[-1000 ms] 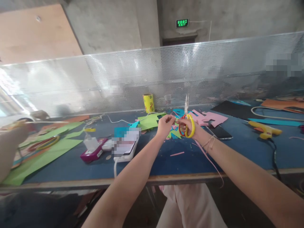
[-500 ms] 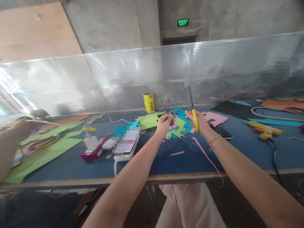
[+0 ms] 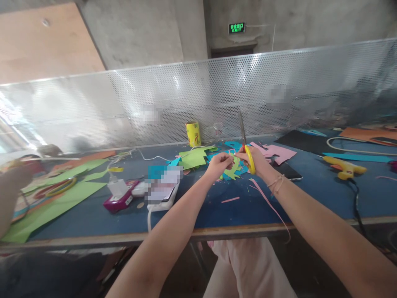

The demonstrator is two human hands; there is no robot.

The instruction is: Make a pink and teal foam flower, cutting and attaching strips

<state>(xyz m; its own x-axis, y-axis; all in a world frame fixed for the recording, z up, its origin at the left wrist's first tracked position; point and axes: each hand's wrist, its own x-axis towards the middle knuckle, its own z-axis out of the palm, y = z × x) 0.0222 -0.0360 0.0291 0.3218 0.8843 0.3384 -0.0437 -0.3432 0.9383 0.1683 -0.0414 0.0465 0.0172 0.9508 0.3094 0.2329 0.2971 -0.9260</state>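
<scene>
My right hand (image 3: 258,162) is closed around a pair of scissors (image 3: 251,159) with yellow handles, its blades pointing up and away from the paper. My left hand (image 3: 221,164) is pinched, its fingertips close to those of my right hand. A thin pink paper strip (image 3: 232,151) shows at the left fingertips, mostly hidden. Beneath both hands lies a heap of green and blue paper scraps (image 3: 235,170). A curling pink strip (image 3: 266,196) trails over the table edge below my right wrist.
A yellow roll (image 3: 193,134) stands by the perforated metal screen (image 3: 155,103). On the left are a purple socket block (image 3: 119,202), a white power strip (image 3: 161,205) and green sheets (image 3: 58,203). A person's arm enters there. A yellow glue gun (image 3: 344,167) lies at right.
My hands have come together, the left moving right and the right moving slightly left. The scissors have shifted left with my right hand, blades still up.
</scene>
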